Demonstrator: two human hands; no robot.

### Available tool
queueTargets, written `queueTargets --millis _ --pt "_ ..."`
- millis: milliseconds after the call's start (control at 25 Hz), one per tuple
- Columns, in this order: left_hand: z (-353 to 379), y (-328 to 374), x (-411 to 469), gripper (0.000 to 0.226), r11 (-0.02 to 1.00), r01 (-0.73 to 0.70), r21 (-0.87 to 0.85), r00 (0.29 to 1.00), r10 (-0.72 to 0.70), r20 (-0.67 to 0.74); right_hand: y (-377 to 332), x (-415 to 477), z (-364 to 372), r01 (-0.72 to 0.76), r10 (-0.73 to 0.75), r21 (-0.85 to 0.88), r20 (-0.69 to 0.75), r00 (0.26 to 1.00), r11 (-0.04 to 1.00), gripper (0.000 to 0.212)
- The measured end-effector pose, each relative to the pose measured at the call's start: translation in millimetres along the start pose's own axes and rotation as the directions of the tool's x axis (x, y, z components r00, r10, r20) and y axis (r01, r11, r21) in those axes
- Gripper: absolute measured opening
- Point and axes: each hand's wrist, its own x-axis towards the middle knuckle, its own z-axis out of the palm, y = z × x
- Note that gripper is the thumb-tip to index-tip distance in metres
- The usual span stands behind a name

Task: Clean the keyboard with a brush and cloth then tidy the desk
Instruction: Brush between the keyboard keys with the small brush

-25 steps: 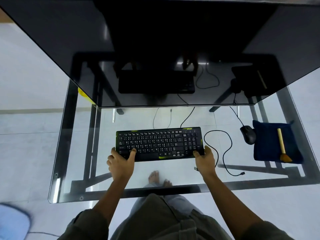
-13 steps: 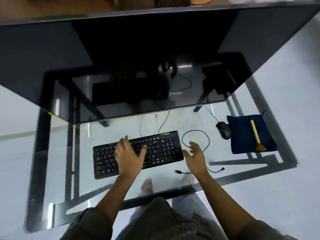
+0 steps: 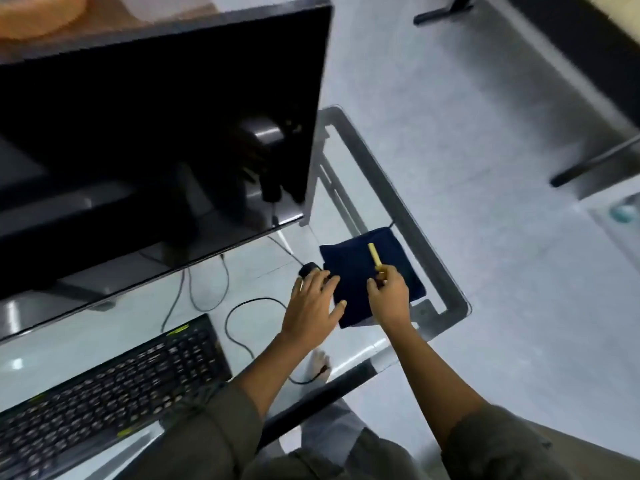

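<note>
A folded dark blue cloth [image 3: 349,265] lies at the right end of the glass desk [image 3: 446,299]. On it rests a brush with a yellow wooden handle [image 3: 374,254]; my right hand [image 3: 389,297] is closed around its lower end, hiding the bristles. My left hand [image 3: 313,304] lies spread over the cloth's left edge, fingers apart, beside the mouse. The black keyboard [image 3: 114,389] with yellow-green accents sits at the lower left, away from both hands.
A black mouse [image 3: 307,269] sits just left of the cloth, its cable [image 3: 239,306] looping toward the keyboard. A large dark monitor [image 3: 156,133] fills the upper left. The desk's metal frame and right edge run close past the cloth.
Both hands left the keyboard and moved right to the cloth. My right hand took hold of the brush, my left landed on the cloth's edge. The view swung right.
</note>
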Motion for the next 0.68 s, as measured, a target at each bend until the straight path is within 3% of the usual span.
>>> queueTargets --millis 240,400,520,680 --pt "35.2 23.4 52.1 0.068 0.949 -0.072 0.306 0.966 -0.010 0.259 30.5 63.6 -14.1 -0.023 0.038 -0.169 0.087 0.995 0.985 0.033" --pt "37.8 16.6 55.8 0.070 0.937 -0.106 0.332 0.960 0.010 0.279 29.2 65.5 -12.1 -0.063 0.089 -0.169 0.153 0.984 0.984 0.038" --pt "32.3 11.2 51.4 0.069 0.964 -0.090 0.249 0.968 0.026 0.248 19.1 52.5 -19.9 -0.083 0.086 -0.026 0.150 0.985 0.996 0.034" --pt "2.4 -22.6 24.4 0.067 0.994 -0.035 0.106 0.995 0.025 0.101 -6.1 11.5 -17.3 -0.058 0.032 0.236 0.111 0.993 0.970 0.006"
